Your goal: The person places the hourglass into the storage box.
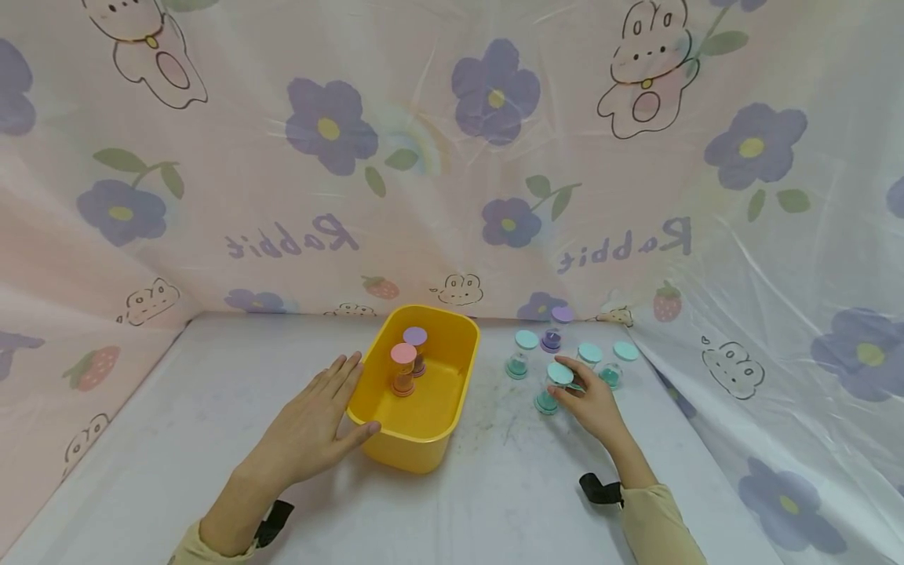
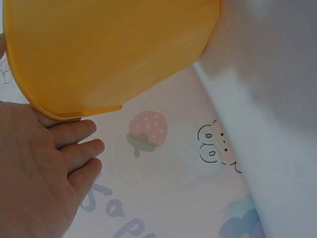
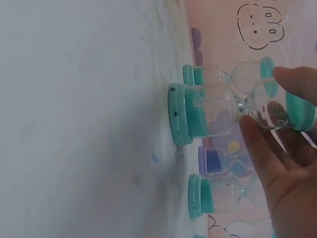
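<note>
While the right hand (image 1: 593, 408) pinches the nearest green hourglass (image 3: 213, 111) around its upper half, right of the bin (image 1: 406, 453), a straight, upright lift should best spare the 3 other green ones (image 1: 518, 366) close by. With fingers straight against the bin's left side, the left hand (image 1: 304, 431) grips nothing and probably needs only light pressure; whether the hourglass's base touches the table (image 1: 494, 486) I cannot tell.

Behind the far edge of the white worktop (image 1: 494, 494) hangs a pale sheet (image 1: 434, 212) printed with purple flowers (image 1: 497, 96) and mirrored "Rabbit" lettering (image 1: 293, 237); it also runs along the left and right edges. A printed strawberry (image 1: 667, 303) shows just beyond the far right corner.
</note>
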Available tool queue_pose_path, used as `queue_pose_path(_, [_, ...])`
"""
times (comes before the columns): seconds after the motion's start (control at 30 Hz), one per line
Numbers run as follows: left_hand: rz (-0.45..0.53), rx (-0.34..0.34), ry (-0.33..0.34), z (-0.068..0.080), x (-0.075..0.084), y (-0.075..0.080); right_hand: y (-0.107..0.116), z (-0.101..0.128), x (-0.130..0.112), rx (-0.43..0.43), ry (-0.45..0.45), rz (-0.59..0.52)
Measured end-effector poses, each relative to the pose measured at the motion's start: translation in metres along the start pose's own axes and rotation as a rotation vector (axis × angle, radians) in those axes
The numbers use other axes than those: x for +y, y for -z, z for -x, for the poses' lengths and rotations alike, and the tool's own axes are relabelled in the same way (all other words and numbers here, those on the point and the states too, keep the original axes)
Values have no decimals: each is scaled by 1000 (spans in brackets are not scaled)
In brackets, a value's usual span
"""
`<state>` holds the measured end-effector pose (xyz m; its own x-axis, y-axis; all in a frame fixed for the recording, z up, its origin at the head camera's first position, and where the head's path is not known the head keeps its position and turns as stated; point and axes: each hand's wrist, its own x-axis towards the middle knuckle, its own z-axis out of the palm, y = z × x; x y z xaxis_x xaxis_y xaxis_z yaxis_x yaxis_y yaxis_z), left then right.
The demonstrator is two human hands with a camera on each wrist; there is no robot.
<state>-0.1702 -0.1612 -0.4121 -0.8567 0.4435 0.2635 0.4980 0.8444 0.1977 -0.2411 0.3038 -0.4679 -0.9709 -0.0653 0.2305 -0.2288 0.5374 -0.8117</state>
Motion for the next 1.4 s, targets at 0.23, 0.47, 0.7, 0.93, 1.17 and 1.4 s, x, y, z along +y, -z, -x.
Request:
queue_pose_path(0.23, [5, 0, 5, 0, 0, -1, -1, 1, 0, 9, 16, 3])
queue_pose_path(0.47, [1, 5, 6, 0, 0, -1, -3, 1, -8, 19, 34, -7])
queue_pose_path(0.7, [6, 0, 8, 0, 1, 0, -6, -1, -22, 23, 59, -23])
queue_pose_path(0.93, [3, 2, 9, 0, 0, -1, -9, -1, -51, 48, 81, -59])
queue_pose_path(1.17, [1, -2, 12, -1, 0, -1, -10, 2, -83, 73, 169, -97])
queue_pose_path(1.4, [15, -7, 16, 0, 1, 0, -15, -3, -89, 71, 270, -176])
